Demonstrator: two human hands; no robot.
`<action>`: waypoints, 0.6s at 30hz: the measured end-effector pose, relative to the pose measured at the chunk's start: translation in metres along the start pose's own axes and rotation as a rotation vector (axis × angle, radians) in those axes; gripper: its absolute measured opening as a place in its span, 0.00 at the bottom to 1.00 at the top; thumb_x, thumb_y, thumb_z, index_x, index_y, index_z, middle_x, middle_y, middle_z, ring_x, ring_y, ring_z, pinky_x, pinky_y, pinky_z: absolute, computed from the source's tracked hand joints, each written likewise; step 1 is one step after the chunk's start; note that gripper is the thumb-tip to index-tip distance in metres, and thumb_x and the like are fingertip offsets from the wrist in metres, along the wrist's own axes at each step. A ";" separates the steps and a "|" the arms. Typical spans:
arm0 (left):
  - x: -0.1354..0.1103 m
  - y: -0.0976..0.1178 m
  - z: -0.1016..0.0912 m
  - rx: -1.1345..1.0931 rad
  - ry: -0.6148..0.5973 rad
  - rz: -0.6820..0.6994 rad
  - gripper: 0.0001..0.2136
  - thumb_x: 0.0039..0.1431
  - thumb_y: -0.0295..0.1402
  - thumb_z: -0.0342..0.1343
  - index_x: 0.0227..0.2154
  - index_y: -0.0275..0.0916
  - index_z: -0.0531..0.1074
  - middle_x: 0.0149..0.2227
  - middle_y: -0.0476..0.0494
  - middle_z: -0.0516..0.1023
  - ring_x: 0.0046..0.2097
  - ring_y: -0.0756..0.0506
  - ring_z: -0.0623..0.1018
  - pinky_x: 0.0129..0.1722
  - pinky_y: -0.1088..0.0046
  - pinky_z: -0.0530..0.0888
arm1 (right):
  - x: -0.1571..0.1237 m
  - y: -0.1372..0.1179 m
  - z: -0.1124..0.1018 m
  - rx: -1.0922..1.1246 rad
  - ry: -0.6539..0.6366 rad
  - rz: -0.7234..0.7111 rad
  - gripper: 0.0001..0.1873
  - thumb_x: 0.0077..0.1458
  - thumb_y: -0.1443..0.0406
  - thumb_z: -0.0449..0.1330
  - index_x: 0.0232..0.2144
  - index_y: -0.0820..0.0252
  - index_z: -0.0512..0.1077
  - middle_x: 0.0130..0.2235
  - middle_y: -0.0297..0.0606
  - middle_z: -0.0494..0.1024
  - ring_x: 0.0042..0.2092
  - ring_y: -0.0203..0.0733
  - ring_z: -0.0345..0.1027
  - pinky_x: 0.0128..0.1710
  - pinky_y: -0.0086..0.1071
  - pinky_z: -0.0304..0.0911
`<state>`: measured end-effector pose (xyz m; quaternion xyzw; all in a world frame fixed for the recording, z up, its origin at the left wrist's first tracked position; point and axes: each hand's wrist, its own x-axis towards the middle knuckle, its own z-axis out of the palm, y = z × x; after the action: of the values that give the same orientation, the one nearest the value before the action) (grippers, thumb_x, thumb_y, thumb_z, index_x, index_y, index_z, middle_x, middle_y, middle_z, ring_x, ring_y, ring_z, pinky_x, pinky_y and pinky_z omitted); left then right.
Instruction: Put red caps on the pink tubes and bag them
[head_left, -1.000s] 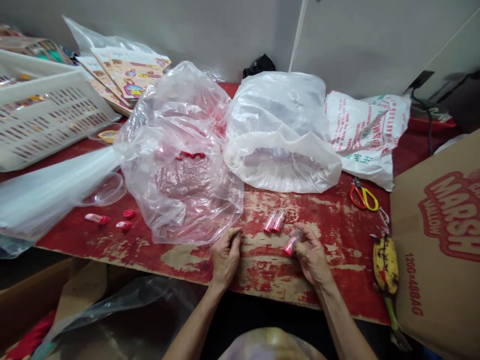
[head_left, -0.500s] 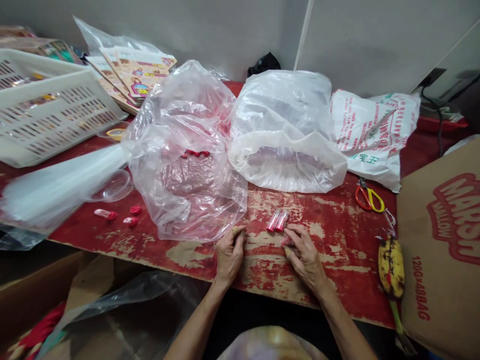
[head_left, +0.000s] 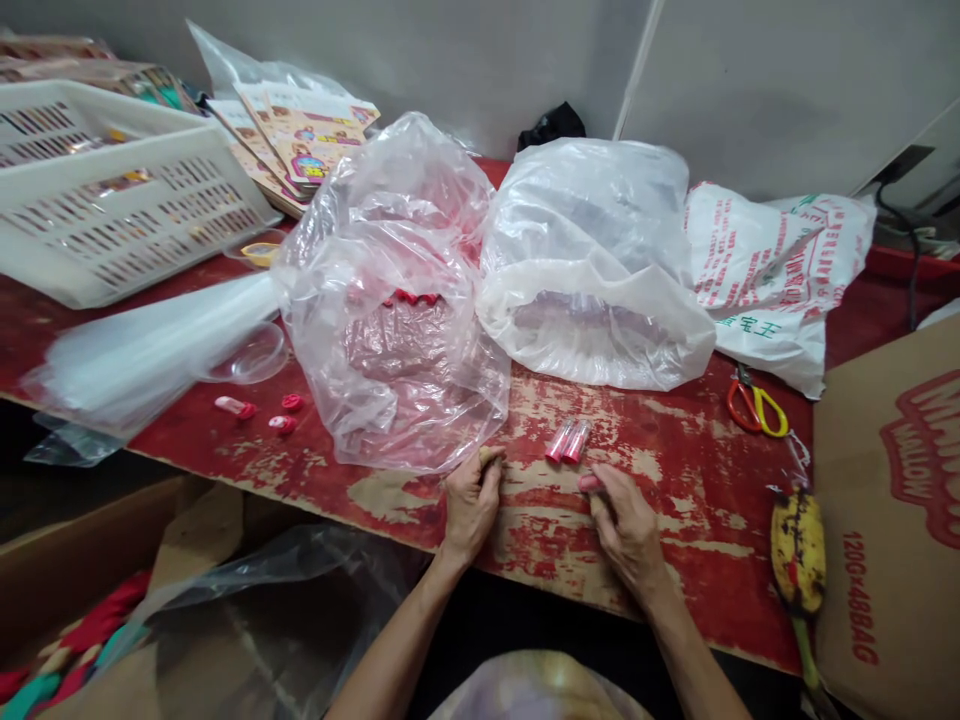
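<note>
My left hand is closed at the front of the table, thumb against curled fingers. Whatever it may hold is hidden. It lies by the lower edge of a clear plastic bag with red pieces inside. Closer to the right, my right hand has its thumb and fingers bent together around a small pink piece, which shows at the fingertips. Just beyond it two small clear tubes with red-pink ends lie side by side. Further left are a similar tube and two small red caps.
Behind stand a white plastic bag and a printed sack. Scissors, a spotted banana and a cardboard box are at right. A white basket, clear film sleeves and printed cards occupy the left.
The view has shifted, so the table's contents sit further right. My right hand has drawn slightly away from the two tubes, and the pink piece shows more clearly. My left hand stays closed.
</note>
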<state>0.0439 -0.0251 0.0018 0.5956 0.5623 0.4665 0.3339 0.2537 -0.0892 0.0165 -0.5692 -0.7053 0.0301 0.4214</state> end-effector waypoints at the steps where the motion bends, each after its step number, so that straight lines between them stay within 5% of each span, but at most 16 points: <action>1: 0.000 0.001 0.000 0.003 0.000 0.000 0.09 0.58 0.32 0.50 0.37 0.41 0.75 0.34 0.46 0.79 0.34 0.48 0.78 0.36 0.72 0.74 | 0.000 0.001 0.000 0.009 -0.021 -0.010 0.25 0.59 0.71 0.52 0.58 0.52 0.61 0.47 0.42 0.74 0.49 0.45 0.70 0.48 0.42 0.70; 18: -0.004 0.015 -0.006 -0.090 0.014 -0.042 0.09 0.56 0.27 0.49 0.34 0.39 0.75 0.30 0.47 0.77 0.31 0.49 0.75 0.33 0.73 0.72 | -0.012 0.014 0.013 -0.070 0.092 0.044 0.25 0.60 0.62 0.54 0.59 0.51 0.59 0.44 0.41 0.76 0.42 0.48 0.73 0.42 0.42 0.69</action>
<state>0.0436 -0.0316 0.0174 0.5648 0.5553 0.4884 0.3663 0.2564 -0.0890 -0.0055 -0.5997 -0.6731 -0.0112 0.4326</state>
